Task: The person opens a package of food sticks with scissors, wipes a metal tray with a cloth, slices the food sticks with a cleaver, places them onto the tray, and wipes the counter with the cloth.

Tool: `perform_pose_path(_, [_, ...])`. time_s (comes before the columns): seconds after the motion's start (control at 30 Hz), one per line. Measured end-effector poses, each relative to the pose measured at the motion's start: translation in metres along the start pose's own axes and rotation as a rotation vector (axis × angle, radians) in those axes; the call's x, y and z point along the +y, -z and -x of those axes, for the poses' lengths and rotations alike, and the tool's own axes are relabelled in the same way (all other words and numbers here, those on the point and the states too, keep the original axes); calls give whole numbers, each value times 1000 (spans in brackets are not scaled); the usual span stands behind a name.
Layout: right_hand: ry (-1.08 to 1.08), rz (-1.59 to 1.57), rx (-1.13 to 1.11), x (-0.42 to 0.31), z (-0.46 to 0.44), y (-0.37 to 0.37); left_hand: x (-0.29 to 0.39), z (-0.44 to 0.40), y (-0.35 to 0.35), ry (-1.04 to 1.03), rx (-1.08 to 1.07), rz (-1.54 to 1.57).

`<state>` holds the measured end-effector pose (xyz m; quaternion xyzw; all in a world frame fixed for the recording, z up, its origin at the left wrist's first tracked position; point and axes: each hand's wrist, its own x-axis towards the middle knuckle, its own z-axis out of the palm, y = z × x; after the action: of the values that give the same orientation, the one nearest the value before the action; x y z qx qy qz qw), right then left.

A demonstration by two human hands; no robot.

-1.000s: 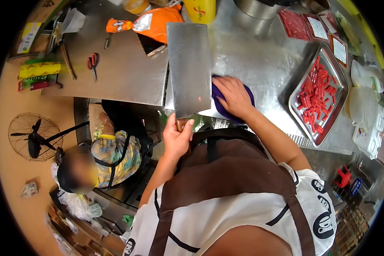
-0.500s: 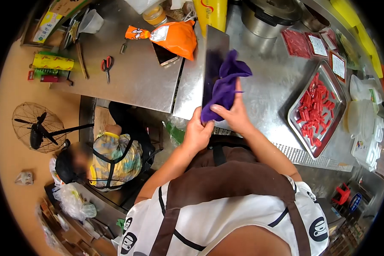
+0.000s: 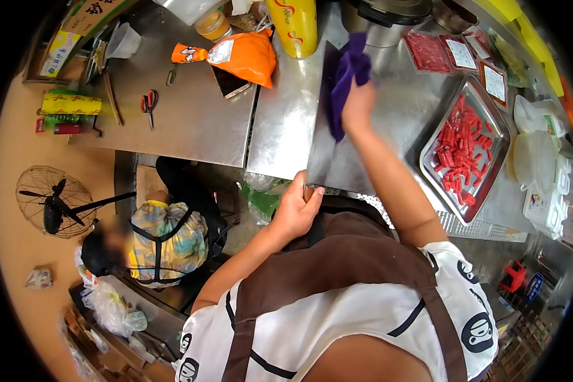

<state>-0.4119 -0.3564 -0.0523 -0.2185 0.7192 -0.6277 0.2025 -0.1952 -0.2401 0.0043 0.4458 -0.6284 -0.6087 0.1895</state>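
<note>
My left hand (image 3: 297,207) is closed round the short handle of a broad-bladed cleaver (image 3: 321,156) near the front edge of the steel counter. The blade points away from me and looks shiny. My right hand (image 3: 359,105) grips a bunched purple cloth (image 3: 349,73), pressed against the blade's right face towards its far end. The cloth covers much of that part of the blade. Some fingers of my right hand are hidden in or behind the cloth.
On the right, a metal tray (image 3: 426,149) holds red meat pieces, with packaged meat (image 3: 430,52) behind it. An orange bag (image 3: 243,58), a phone (image 3: 231,84) and scissors (image 3: 148,109) lie left. A seated person (image 3: 169,242) is lower left, near a fan (image 3: 53,202).
My right hand has moved away from my left, carrying the purple cloth up along the blade to its far part. My left hand stays on the handle. The view has shifted slightly.
</note>
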Motion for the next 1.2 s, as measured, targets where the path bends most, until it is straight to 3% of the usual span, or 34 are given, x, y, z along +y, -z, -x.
perform_pose_path(0.03, [-72, 142, 36, -16, 28, 3, 3, -3, -1, 16, 8, 2])
perform_pose_path(0.07, [-79, 3, -29, -6, 47, 2, 5, -6, 1, 51, 25, -31])
perform_pose_path(0.17, [166, 75, -39, 20, 82, 0, 1, -8, 4, 99, 37, -68])
perform_pose_path(0.27, [170, 159, -1, 31, 33, -6, 0, 1, 3, 130, 4, -60])
perform_pose_path(0.3, [41, 166, -15, 17, 11, -1, 2, 8, 3, 150, -46, 109])
perform_pose_path(0.37, [212, 129, 103, 26, -39, 4, 5, 14, 7, 167, -89, 277])
perform_pose_path(0.43, [-2, 186, -62, -33, -48, 39, 7, 16, 17, 172, -148, 538])
perform_pose_path(0.5, [-164, -371, -255, -4, -79, 56, 17, 13, 21, 153, -142, 552])
perform_pose_path(0.53, [-158, -372, -261, -1, -77, 57, 19, 10, 24, 185, -142, 674])
perform_pose_path(0.6, [-502, -1019, -428, -3, -67, 63, 29, -1, 28, 221, -179, 797])
perform_pose_path(0.77, [-511, -1403, -750, -7, -17, 50, 10, -13, 22, 281, -226, 822])
perform_pose_path(0.83, [-535, -1490, -831, -3, 7, 57, 5, -11, 16, 299, -96, 817])
perform_pose_path(0.9, [-705, -1278, -903, 5, 34, 73, 3, -10, 22, 272, -45, 813])
perform_pose_path(0.97, [-746, -812, -667, -3, 50, 95, 13, -7, 32, 207, 32, 798])
perform_pose_path(1.0, [-659, -888, -717, 2, 48, 107, 16, -5, 38, 173, 53, 762])
perform_pose_path(1.03, [-581, -769, -734, 1, 39, 123, 18, -2, 42, 158, 98, 721])
perform_pose_path(1.1, [-397, 30, -683, -15, 18, 146, 10, 7, 57, 146, 169, 642])
perform_pose_path(1.13, [-398, 34, -685, -6, 17, 145, 3, 13, 64, 137, 184, 611])
perform_pose_path(1.2, [487, 699, -54, 34, 16, 139, -3, 24, 72, 161, 260, 549])
